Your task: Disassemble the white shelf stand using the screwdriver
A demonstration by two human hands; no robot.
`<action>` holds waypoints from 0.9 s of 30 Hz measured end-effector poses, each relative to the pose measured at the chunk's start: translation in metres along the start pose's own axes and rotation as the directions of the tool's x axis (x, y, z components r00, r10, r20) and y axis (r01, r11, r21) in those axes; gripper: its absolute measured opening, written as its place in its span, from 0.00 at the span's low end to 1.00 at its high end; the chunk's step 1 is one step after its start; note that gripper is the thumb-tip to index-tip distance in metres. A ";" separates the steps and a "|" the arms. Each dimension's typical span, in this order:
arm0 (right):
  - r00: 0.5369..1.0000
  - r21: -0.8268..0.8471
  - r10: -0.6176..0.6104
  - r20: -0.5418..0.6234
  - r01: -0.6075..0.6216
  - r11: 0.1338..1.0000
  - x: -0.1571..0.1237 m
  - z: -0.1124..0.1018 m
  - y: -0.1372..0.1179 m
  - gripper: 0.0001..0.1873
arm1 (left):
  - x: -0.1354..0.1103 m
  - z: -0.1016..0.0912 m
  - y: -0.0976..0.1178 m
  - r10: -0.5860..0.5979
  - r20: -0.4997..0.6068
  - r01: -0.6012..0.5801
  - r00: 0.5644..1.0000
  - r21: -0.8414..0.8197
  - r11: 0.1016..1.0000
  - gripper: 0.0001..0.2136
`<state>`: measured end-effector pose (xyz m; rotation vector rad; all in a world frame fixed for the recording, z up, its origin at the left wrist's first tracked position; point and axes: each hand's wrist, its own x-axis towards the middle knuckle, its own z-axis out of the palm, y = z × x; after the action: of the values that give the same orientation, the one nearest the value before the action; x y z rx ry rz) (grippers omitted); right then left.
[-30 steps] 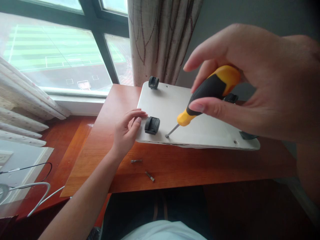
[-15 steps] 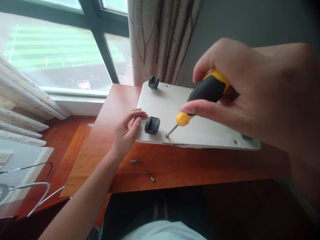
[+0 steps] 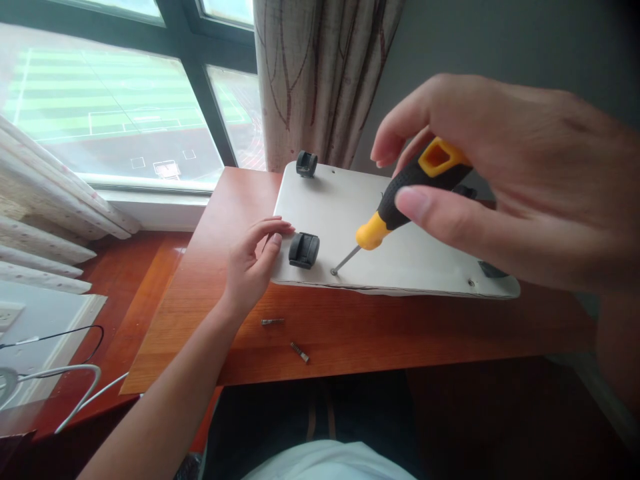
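Observation:
A white padded panel [image 3: 345,220] lies with black casters on its upper face. My left hand [image 3: 255,260] grips its left edge, beside the near black caster [image 3: 304,250]. Over the panel, my right hand [image 3: 505,173] holds a yellow and black screwdriver [image 3: 395,200], thumb on the handle and index finger lifted off it. The screwdriver's tip meets a screw head [image 3: 334,272] near the panel's front edge. Another caster [image 3: 306,164] sits at the far left corner, and part of one more [image 3: 493,270] shows under my right hand.
Two loose screws, one [image 3: 273,322] lying sideways and one [image 3: 300,353] slanted, are on the wooden table [image 3: 400,333] in front of the panel. A window and curtain [image 3: 320,80] stand behind. White cables [image 3: 75,393] hang at the lower left.
My right hand has loosened and shifted its grip on the screwdriver, and the handle has turned, its yellow end now showing. The tip stays on the screw. My left hand keeps its place.

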<state>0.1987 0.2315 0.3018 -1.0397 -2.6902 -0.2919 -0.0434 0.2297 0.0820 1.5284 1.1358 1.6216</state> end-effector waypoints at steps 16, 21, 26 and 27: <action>0.994 0.138 -0.105 -0.018 0.106 0.985 -0.002 -0.001 0.003 0.19 | 0.000 -0.001 0.000 -0.011 0.000 0.011 1.000 0.010 1.000 0.09; 0.991 -0.204 0.022 -0.134 -0.049 0.978 0.004 0.008 -0.007 0.28 | 0.001 0.000 0.001 -0.001 -0.005 0.001 1.000 0.042 0.999 0.09; 0.997 0.055 -0.064 0.044 0.061 0.997 0.001 -0.004 -0.007 0.16 | 0.000 0.000 0.001 -0.015 -0.005 0.015 1.000 0.029 0.999 0.09; 0.995 0.104 -0.086 0.053 0.081 0.991 0.000 -0.006 -0.005 0.19 | 0.000 0.000 0.001 -0.015 -0.003 0.015 1.000 0.029 0.999 0.09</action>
<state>0.1959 0.2262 0.3068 -0.9217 -2.7722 -0.1406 -0.0435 0.2297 0.0827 1.5324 1.1742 1.6048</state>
